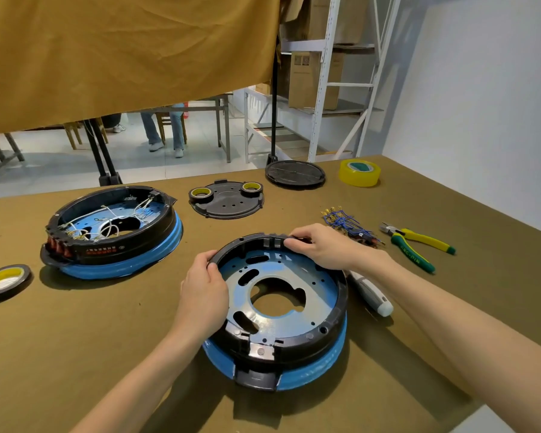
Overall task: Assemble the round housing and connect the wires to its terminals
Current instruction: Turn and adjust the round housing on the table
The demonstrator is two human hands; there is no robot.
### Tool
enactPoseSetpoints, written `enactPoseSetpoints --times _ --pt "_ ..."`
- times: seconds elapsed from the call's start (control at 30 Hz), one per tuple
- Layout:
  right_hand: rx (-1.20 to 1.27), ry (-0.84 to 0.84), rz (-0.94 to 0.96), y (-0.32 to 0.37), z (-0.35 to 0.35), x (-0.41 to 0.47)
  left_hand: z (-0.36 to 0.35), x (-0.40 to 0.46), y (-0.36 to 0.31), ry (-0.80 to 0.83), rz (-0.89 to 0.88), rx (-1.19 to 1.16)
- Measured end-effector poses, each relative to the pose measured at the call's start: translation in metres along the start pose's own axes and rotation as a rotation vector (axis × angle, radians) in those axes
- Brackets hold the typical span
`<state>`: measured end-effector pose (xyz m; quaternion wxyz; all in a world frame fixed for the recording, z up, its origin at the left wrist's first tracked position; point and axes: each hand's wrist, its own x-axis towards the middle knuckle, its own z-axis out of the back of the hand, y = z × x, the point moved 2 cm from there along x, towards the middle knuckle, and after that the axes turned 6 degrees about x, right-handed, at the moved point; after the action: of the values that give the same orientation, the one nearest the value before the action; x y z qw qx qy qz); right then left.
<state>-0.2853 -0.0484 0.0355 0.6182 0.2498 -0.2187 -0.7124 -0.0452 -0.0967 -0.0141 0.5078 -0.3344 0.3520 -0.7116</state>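
Stage: early, by the look of it; black ring (pixel 331 326) seated on the blue base (pixel 316 370), no wires in it yet.
Done so far: ring and base stacked, metal plate (pixel 313 295) lying inside, holes and slots open and bare.
Left to do: judged as most of the job; seating the ring all round, then bringing wires to the terminals, none fitted here.
Left hand (pixel 205 295): curled round the ring's left rim, thumb on top of the edge, fingers outside.
Right hand (pixel 322 245): fingertips pinching the far rim of the ring, thumb side toward the inside.
Housing position: between the two hands, flat on the desk (pixel 75 339), nearest the camera.
Housing look: round, glossy black wall over a blue skirt, a black tab sticking out at the near edge below the left hand's wrist line; grey plate with one large middle opening.
Loose wires (pixel 347 223): blue bundle with brass ends, just beyond the right hand, untouched.
Pliers (pixel 416 245): yellow and green handles, right of the right hand, apart from it.
Screwdriver (pixel 372 295): white handle, under the right forearm, just beside the housing.
Finished sample (pixel 113 232): beyond and left of the left hand, well apart; white wires already run inside, a likely guide.
Tape rolls: one (pixel 5 279) far left of the left hand, one (pixel 359 172) far beyond the right hand.
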Motion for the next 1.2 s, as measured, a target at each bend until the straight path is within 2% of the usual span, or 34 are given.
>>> enactPoseSetpoints --times 0.07,0.23,0.37,0.47,0.63,0.77,0.9,1.0,1.1,1.2 --pt "0.037 0.043 -0.032 0.000 0.005 0.004 0.001 0.002 -0.001 0.015 -0.007 0.006" --pt "-0.122 0.035 -0.053 0.006 0.008 0.027 0.001 0.015 -0.002 0.093 -0.035 0.063" --pt "-0.106 0.209 -0.010 0.018 0.000 0.041 0.002 0.023 -0.005 0.157 -0.084 0.088" --pt "-0.141 0.257 0.013 0.018 -0.001 0.038 0.003 0.029 -0.008 0.210 -0.128 0.098" --pt "-0.221 0.181 -0.060 0.006 -0.001 0.013 0.005 0.046 -0.019 0.374 -0.207 0.184" --pt "-0.225 0.061 -0.228 0.003 -0.012 -0.008 0.006 0.060 -0.032 0.543 -0.292 0.314" --pt "-0.228 0.007 -0.342 0.003 -0.019 -0.021 -0.001 0.073 -0.049 0.565 -0.376 0.524" --pt "-0.246 0.079 -0.368 0.008 -0.013 -0.021 -0.010 0.070 -0.057 0.543 -0.404 0.622" --pt "-0.195 0.181 -0.318 0.015 0.008 -0.011 -0.015 0.062 -0.056 0.498 -0.437 0.655" --pt "-0.120 0.207 -0.213 0.018 0.010 -0.001 -0.014 0.059 -0.054 0.451 -0.435 0.648"
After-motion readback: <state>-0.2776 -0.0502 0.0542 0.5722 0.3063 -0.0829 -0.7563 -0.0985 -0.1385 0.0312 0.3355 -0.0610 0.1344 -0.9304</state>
